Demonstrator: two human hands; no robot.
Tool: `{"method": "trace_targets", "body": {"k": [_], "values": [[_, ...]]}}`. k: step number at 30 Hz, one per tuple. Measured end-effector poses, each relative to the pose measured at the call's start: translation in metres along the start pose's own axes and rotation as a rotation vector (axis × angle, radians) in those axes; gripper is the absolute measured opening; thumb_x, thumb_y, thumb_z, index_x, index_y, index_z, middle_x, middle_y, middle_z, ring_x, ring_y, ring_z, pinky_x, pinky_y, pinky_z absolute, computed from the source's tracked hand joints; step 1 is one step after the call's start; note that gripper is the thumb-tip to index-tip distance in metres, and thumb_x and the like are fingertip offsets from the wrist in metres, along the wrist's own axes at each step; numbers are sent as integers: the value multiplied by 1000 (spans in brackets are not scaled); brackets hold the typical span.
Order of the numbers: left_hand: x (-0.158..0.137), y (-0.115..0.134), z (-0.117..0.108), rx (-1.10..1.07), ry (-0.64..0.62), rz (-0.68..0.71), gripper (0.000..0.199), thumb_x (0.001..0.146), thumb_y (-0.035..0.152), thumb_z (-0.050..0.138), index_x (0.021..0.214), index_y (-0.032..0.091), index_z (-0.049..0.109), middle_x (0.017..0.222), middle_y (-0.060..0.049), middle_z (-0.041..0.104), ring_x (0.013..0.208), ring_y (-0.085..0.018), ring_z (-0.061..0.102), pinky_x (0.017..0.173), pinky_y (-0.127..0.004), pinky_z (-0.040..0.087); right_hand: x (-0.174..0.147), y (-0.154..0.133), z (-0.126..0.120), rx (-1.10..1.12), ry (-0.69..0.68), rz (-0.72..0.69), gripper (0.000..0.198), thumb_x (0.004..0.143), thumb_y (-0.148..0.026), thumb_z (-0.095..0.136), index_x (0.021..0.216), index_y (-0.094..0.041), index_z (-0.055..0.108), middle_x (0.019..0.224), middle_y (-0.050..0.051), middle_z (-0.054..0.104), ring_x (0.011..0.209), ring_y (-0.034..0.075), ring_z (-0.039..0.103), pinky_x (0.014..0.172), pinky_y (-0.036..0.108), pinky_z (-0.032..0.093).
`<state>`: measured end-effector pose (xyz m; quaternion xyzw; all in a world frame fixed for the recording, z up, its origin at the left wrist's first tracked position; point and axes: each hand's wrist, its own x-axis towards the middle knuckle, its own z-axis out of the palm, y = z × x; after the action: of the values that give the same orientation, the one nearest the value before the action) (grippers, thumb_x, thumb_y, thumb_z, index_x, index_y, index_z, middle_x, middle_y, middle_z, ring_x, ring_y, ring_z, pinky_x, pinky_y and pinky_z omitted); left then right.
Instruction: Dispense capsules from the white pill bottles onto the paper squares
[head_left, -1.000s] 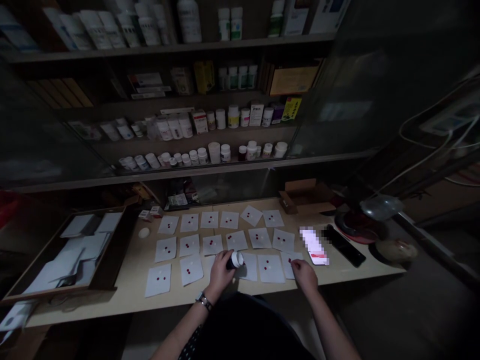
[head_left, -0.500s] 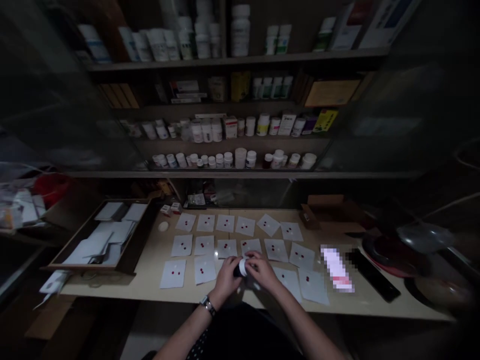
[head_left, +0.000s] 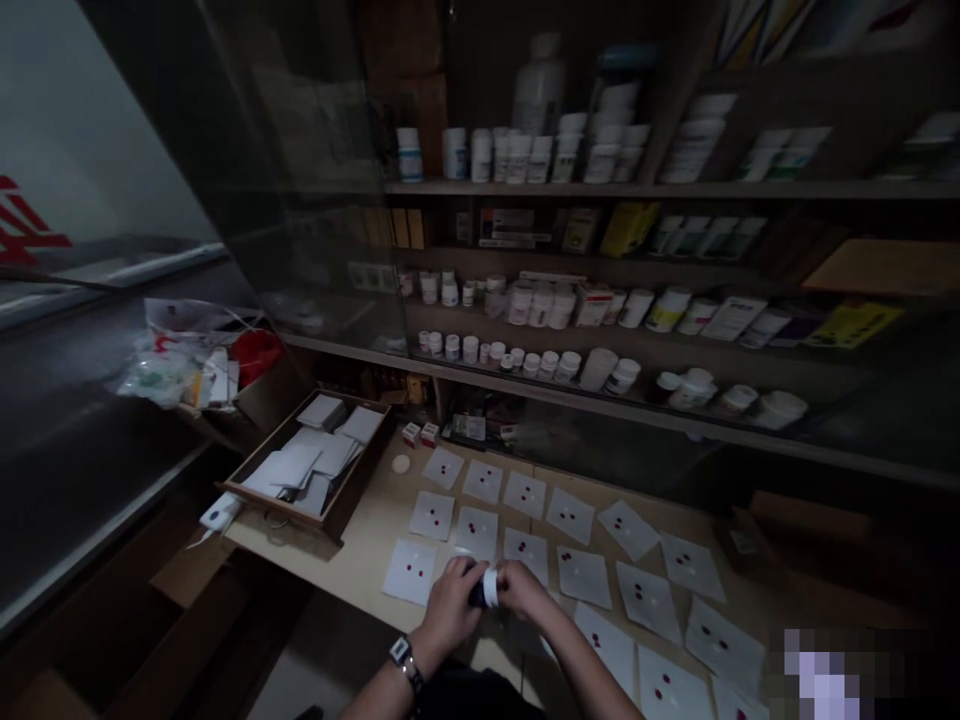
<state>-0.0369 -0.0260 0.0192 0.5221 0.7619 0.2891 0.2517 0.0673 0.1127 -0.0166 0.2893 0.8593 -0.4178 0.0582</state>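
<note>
My left hand, with a watch on its wrist, is wrapped round a small dark pill bottle. The bottle is tilted, and its white cap points to the right. Fingers of my right hand are closed on the cap. Both hands are above the front of the desk, over rows of white paper squares. Small dark red pills lie on the squares, mostly in pairs, some with paler pills. Part of the front row is hidden behind my hands and forearms.
A wooden drawer tray with white paper stacks stands at the left. Two small boxes and a round white lid lie near it. Behind rise shelves of medicine bottles. A cardboard box sits at the right.
The view has swung to the left, so the desk and shelves appear further right and tilted. My hands stay on the bottle; the right fingers have closed in round the cap.
</note>
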Motion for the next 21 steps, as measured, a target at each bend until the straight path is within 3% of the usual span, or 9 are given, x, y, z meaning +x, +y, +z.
{"method": "trace_targets", "body": {"k": [6, 8, 11, 14, 16, 21], "values": [[8, -30, -43, -44, 71, 7, 70, 58, 1, 48, 121, 29, 56, 116, -5, 56, 111, -23, 48, 95, -34, 42, 20, -42, 20, 186, 170, -210, 22, 68, -9, 51, 72, -20, 71, 102, 8, 64, 101, 21, 57, 89, 31, 42], [11, -44, -53, -72, 90, -9, 69, 58, 2, 50, 121, 28, 56, 116, -5, 57, 111, -23, 49, 96, -35, 42, 29, -49, 23, 242, 255, -214, 20, 75, -16, 51, 74, -21, 71, 107, 9, 63, 105, 23, 56, 91, 34, 43], [16, -68, -67, -91, 139, -74, 68, 58, 2, 51, 122, 25, 56, 117, -7, 58, 112, -23, 50, 97, -35, 41, 56, -53, 18, 240, 409, -138, 21, 80, -25, 49, 77, -21, 70, 106, 11, 63, 103, 25, 56, 86, 36, 47], [17, -91, -80, -95, 199, -127, 65, 59, 2, 51, 120, 24, 57, 115, -6, 59, 111, -23, 52, 98, -35, 42, 101, -58, 5, 47, 533, -23, 24, 81, -20, 47, 81, -20, 70, 101, 11, 64, 101, 24, 57, 90, 34, 44], [16, -105, -86, -113, 226, -142, 64, 59, 3, 52, 120, 23, 58, 115, -6, 60, 111, -23, 52, 98, -36, 41, 134, -65, -3, -125, 520, 117, 24, 81, -14, 46, 83, -17, 70, 103, 13, 64, 103, 23, 56, 91, 30, 42], [15, -128, -95, -150, 229, -146, 67, 56, 2, 51, 119, 22, 58, 117, -6, 60, 113, -23, 52, 100, -35, 40, 195, -81, -4, -266, 480, 252, 22, 79, -11, 48, 78, -13, 70, 98, 15, 65, 98, 23, 60, 80, 27, 44]]}}
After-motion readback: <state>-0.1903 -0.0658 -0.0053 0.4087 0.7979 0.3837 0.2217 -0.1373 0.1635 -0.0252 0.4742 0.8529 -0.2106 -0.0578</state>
